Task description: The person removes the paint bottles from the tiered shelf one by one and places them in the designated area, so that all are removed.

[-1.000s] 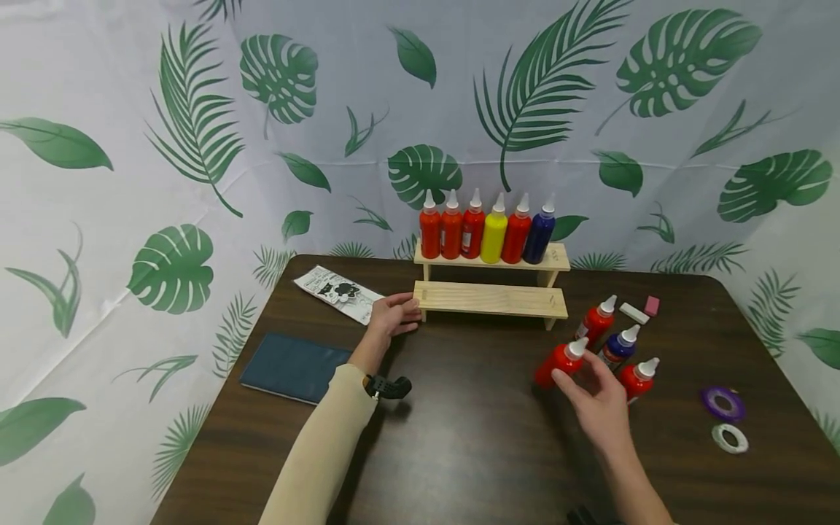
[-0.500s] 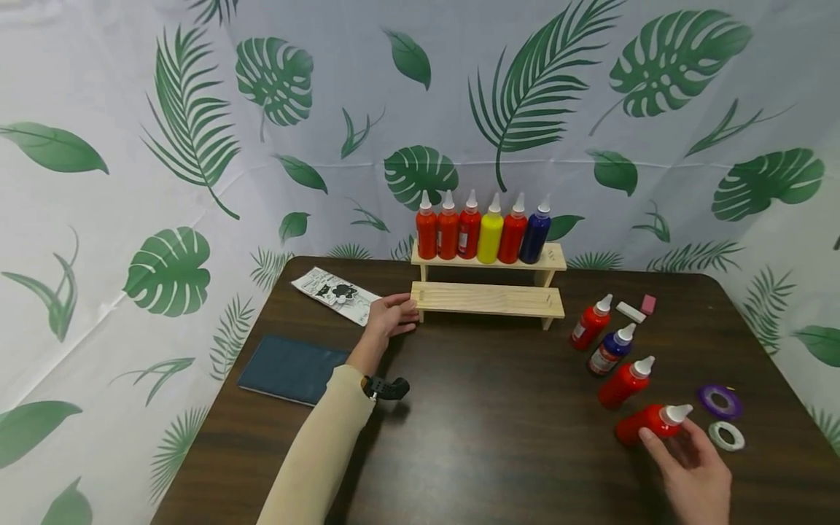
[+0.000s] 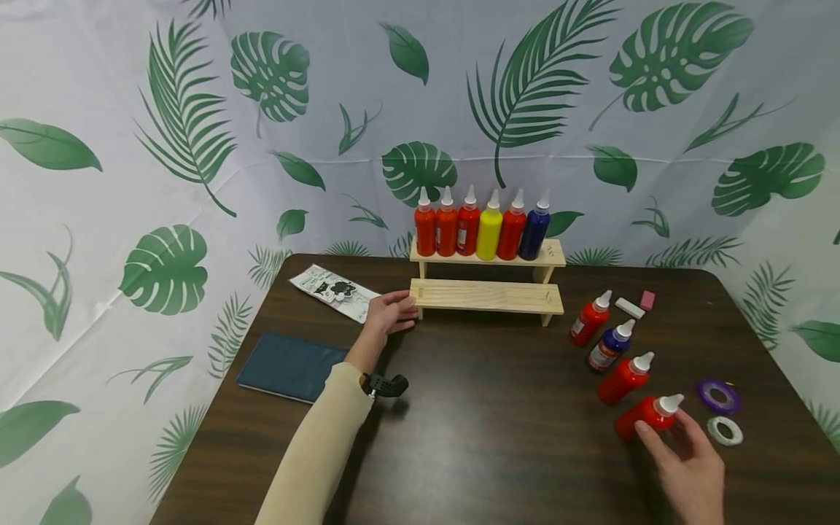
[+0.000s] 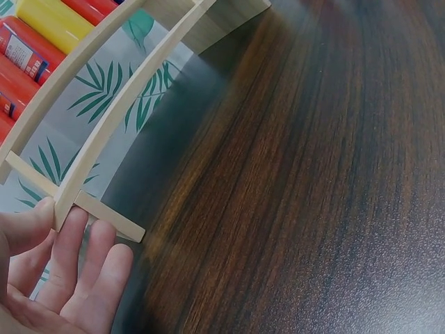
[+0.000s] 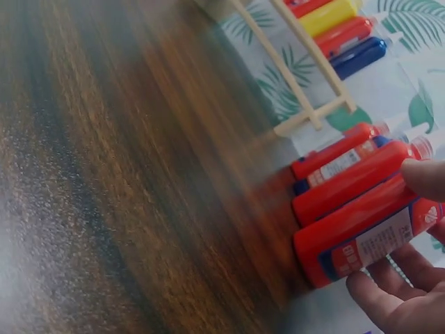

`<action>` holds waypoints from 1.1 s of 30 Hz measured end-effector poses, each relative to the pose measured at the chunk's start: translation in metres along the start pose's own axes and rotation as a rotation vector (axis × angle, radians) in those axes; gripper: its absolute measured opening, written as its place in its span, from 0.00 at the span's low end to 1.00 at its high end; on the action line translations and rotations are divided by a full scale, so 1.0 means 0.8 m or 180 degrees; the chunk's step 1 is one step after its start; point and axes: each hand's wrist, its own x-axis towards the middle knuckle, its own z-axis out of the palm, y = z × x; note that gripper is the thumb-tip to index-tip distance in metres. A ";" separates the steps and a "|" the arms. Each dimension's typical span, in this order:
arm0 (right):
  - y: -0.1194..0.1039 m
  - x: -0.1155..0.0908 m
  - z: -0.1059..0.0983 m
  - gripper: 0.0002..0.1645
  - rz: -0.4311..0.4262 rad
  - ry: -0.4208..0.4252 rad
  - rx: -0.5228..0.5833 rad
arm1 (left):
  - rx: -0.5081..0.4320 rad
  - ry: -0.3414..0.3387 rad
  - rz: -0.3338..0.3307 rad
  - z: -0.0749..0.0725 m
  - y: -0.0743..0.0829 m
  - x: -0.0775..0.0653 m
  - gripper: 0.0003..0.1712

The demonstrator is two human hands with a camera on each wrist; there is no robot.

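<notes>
A two-tier wooden display stand (image 3: 485,294) stands at the back of the table. My left hand (image 3: 387,315) pinches the left end of its lower board, thumb against the edge and fingers beneath, as the left wrist view shows. With thumb and fingers, my right hand (image 3: 694,467) grips a red paint bottle (image 5: 358,229) near its white nozzle cap. That bottle is upright on the table, nearest me in a slanted row. Behind it come another red bottle (image 3: 618,383), a dark blue bottle (image 3: 605,354) and a further red bottle (image 3: 586,325).
Several red bottles (image 3: 446,233), one yellow bottle (image 3: 489,235) and one blue bottle (image 3: 534,236) line the stand's upper tier. Purple tape (image 3: 705,391) and white tape (image 3: 712,432) lie at right, with a pink eraser (image 3: 647,300) behind. A dark notebook (image 3: 289,368) and a printed packet (image 3: 321,288) lie left.
The right hand has carried the red bottle rightward and toward me, from beside the row to its near end. The left hand stays on the stand.
</notes>
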 end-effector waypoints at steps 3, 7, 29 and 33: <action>-0.002 0.000 -0.002 0.41 -0.0050 -0.0066 -0.0100 | 0.0003 0.0010 -0.0003 0.000 -0.001 0.000 0.19; -0.011 -0.006 -0.009 0.42 -0.0170 -0.0058 -0.0187 | 0.0005 0.0012 -0.0068 -0.001 -0.004 0.001 0.19; -0.212 0.007 0.114 0.32 -0.1992 -0.0628 0.0513 | -0.0020 0.0025 -0.0041 -0.004 0.000 0.001 0.19; -0.244 0.051 0.164 0.36 -0.1548 -0.0764 0.0574 | -0.0024 0.0005 -0.0032 -0.003 0.000 0.000 0.19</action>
